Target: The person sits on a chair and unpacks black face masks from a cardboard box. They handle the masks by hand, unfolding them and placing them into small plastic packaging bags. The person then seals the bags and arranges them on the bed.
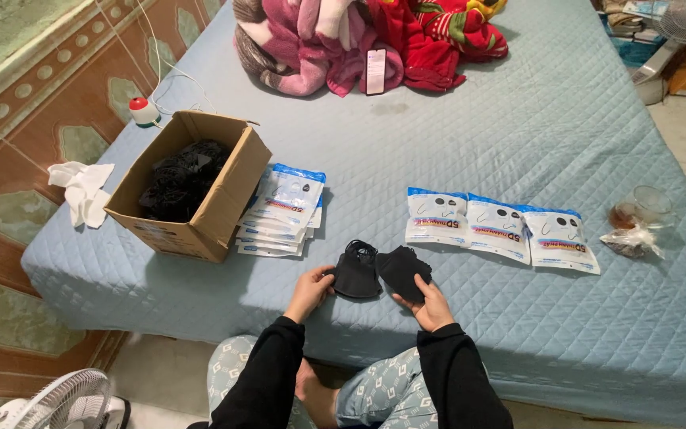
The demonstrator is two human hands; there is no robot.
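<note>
Blue quilted bed (518, 119), tiled wall (25, 103)

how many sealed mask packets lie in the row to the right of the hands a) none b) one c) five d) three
d, three blue-and-white packets lie side by side on the bed to the right of the hands, while the left hand and right hand each hold a black mask.
</note>
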